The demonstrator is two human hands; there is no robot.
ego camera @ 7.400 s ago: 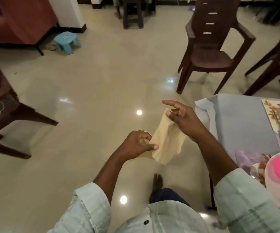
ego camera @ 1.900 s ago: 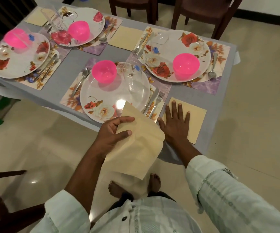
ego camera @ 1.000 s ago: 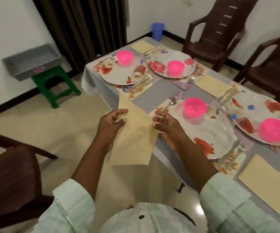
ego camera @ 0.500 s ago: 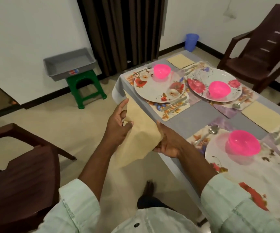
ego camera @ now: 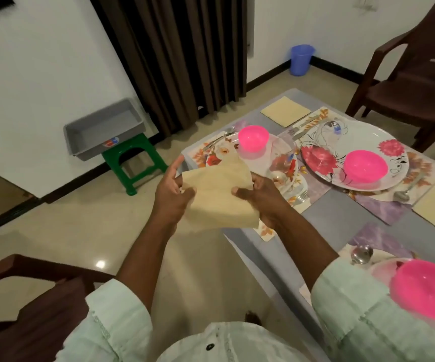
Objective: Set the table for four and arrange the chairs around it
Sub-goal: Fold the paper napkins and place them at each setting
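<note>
Beige napkin (ego camera: 219, 198) pinched between both hands, left hand (ego camera: 173, 190) and right hand (ego camera: 262, 198); tray (ego camera: 101, 129) sticker unreadable.

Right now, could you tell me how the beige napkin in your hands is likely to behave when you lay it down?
The beige napkin looks floppy: it bends and sags between the left hand and right hand. It is probably light, since a fingertip grip at each edge carries it. It should lie flat, judging by the folded napkin at the table's far corner.
</note>
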